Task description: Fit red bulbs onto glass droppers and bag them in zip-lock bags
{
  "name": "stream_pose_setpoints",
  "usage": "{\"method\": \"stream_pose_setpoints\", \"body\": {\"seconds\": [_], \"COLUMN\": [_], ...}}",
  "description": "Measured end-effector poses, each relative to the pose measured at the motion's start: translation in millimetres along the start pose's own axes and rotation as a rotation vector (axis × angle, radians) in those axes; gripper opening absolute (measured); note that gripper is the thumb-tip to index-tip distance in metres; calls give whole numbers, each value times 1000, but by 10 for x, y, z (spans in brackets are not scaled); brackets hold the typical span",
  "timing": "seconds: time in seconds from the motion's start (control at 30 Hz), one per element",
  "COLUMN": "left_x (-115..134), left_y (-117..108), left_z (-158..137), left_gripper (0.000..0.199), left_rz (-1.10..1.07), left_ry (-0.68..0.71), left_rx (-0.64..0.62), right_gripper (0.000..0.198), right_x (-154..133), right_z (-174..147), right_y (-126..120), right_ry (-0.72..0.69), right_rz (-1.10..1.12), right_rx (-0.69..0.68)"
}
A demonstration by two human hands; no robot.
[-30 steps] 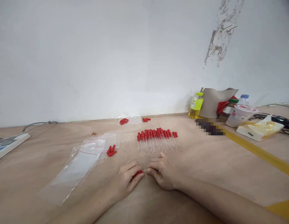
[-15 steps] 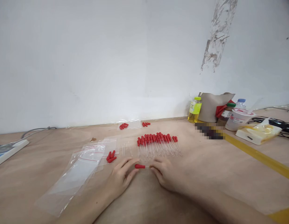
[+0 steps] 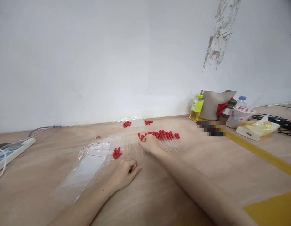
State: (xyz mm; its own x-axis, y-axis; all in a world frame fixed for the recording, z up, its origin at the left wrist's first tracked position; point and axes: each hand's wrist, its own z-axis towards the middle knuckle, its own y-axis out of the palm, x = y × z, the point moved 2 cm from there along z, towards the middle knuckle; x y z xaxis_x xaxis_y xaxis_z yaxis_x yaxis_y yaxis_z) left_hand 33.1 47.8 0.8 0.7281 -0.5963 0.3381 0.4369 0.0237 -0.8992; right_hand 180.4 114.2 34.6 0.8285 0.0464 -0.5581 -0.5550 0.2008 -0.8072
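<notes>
**Our right hand (image 3: 150, 143) is at the row of red-bulbed droppers (image 3: 167, 135)**

On our far left we see a white power strip (image 3: 20, 150) with cables. Next come clear zip bags (image 3: 89, 171), overlapping flat on the wooden table (image 3: 159, 204), with a few loose red bulbs (image 3: 116, 153) near their right edge. Just in front of these, our left hand (image 3: 126, 172) rests low, fingers curled in and thumb stretched out; we cannot tell whether anything sits inside the curl. Behind it, by the wall, more red bulbs (image 3: 127, 124) lie on clear plastic, and nearer us lie thin clear tubes (image 3: 129, 148). Our right hand bends over the left end of the row, fingertips drawn together among the bulbs and covering part of them; we cannot tell whether it pinches a dropper or has let go. The row runs on to the right, bulbs toward the wall, tubes toward us. Farther right stand a yellow bottle (image 3: 196, 110), a grey container (image 3: 208, 106) and a lidded cup (image 3: 240, 118).
</notes>
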Motion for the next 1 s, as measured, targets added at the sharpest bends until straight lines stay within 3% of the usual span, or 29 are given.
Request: {"method": "stream_pose_setpoints", "body": {"seconds": [0.17,0.43,0.5,0.7,0.8,1.0], "left_x": [-61,-14,-47,-605,-925,-1056], "left_y": [-70,-69,-119,-454,-530,-489], "left_z": [-35,-45,-27,92,114,120], "left_gripper": [31,33,33,20,22,21], "left_rz": [27,13,3,131,81,75], "left_ry": [-14,-25,-53,-255,-469,-565], "left_rx": [-30,-14,40,344,294,181], "right_gripper": [26,32,29,25,33,34], "right_x": [-81,-33,-40,-209,-323,-470], "right_z": [50,11,2,20,67,157], "right_y": [259,274,273,339,425,545], "right_ry": [18,7,-19,-152,-114,-29], "right_rz": [-181,-247,-247,-174,-162,-139], "right_rx": [21,20,17,8,-78,-150]}}
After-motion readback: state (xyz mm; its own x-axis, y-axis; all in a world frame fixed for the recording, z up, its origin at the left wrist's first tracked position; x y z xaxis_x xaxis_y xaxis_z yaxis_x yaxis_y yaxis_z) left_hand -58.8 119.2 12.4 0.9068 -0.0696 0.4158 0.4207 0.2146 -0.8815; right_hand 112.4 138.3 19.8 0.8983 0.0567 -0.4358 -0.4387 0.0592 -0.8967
